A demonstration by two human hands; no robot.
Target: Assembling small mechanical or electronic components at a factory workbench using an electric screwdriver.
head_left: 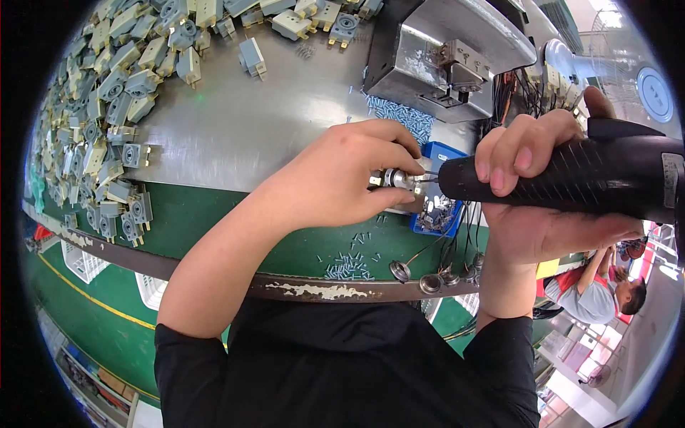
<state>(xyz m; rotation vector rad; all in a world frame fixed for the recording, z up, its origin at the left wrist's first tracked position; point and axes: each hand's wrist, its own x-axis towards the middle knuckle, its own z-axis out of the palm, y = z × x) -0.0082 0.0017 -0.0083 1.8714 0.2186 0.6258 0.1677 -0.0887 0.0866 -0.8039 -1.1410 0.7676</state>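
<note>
My right hand (524, 160) is wrapped round a black power screwdriver (571, 171), held sideways with its nose facing left. The driver's thin metal end reaches the small silvery, round-ended part (399, 180) that my left hand (360, 167) pinches between thumb and fingers. What that part is exactly, and whether the bit sits in a screw, I cannot make out. Just behind it, a blue tray (427, 230) holds small metal pieces. Beyond my left hand lies a pile of small bluish screws (403, 116); nearer me is a smaller heap of screws (349, 267).
Many grey-and-cream switch-like blocks (143, 85) cover the bench's left and far side. A metal fixture (449, 64) stands at the far right. Round metal caps on dark wires (430, 283) lie at the near edge. Another person (596, 289) sits at the right.
</note>
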